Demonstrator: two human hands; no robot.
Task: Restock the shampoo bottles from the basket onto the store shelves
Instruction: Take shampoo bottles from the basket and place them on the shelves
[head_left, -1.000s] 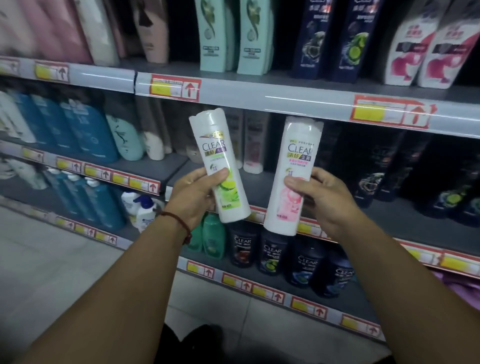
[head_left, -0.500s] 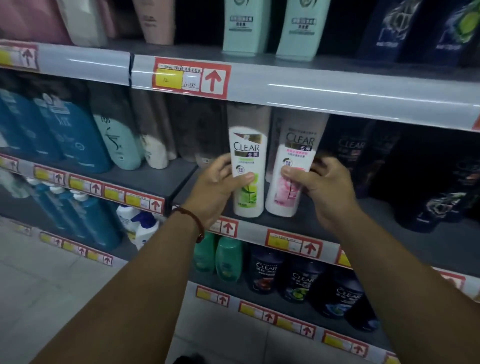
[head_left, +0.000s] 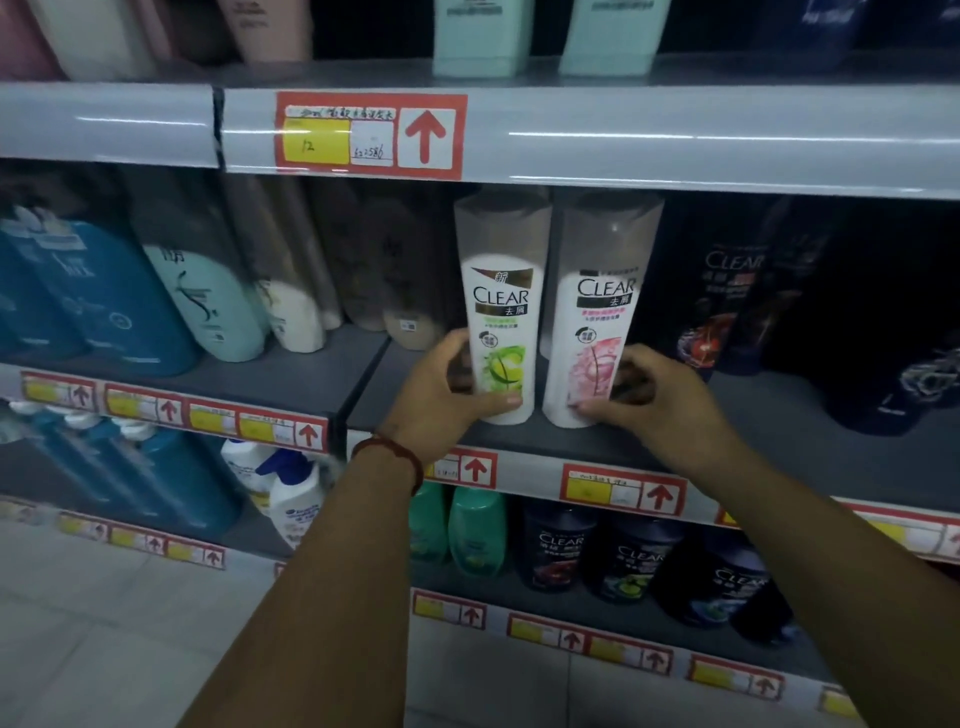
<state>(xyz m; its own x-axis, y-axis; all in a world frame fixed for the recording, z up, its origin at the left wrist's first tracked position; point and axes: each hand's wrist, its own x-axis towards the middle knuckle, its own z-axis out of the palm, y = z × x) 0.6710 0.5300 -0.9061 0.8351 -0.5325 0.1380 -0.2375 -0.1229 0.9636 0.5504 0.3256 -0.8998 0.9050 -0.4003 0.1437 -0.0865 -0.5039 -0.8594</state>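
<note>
In the middle of the frame, two white shampoo bottles stand side by side on the grey middle shelf (head_left: 789, 441), near its front edge and just under the shelf above. The green-label bottle (head_left: 501, 322) is on the left and the pink-label bottle (head_left: 597, 322) on the right, with only a narrow gap between them. Both are nearly upright and their lower ends meet the shelf board.

The left hand (head_left: 441, 395) grips the lower part of the green-label bottle, fingers curled behind it and the thumb laid across its front near the base. A red cord bracelet (head_left: 400, 460) circles that wrist. The right hand (head_left: 660, 400) holds the pink-label bottle low down, thumb on the front and fingers bent round its right side.

Dark bottles (head_left: 727, 291) fill the shelf to the right and blue bottles (head_left: 104, 301) the left. A red-bordered price tag (head_left: 369, 135) sits at upper centre.
</note>
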